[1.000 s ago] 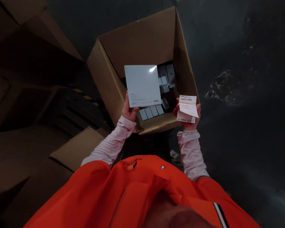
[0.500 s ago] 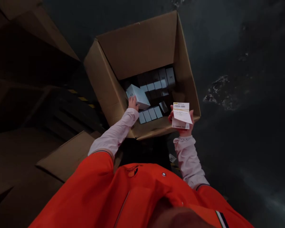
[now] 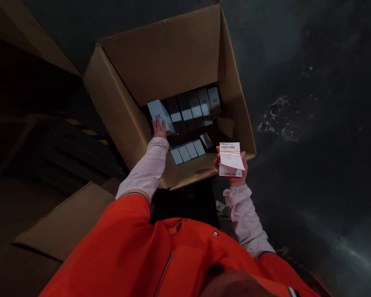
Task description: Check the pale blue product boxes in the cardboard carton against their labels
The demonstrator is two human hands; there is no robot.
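Observation:
My left hand is inside the open cardboard box, its fingers over the near end of a white carton with a small dark mark. That carton lies at the left end of a row of similar cartons; my thumb is hidden. Closer to me stands a shorter row of pale cartons, with one tilted carton at its right. Over the box's near right corner, my right hand grips a stack of printed paper slips with a barcode and a thin yellowish band across it.
Other cardboard boxes stand on the left, with a flap reaching toward me. Yellow-and-black striped marking shows beside the open box. Dark floor with a worn light patch extends on the right. A small white label is near my body.
The carton under my left hand has shifted away from me and left, now lining up more closely with the far row. My right hand still holds the slips. The view has shifted slightly.

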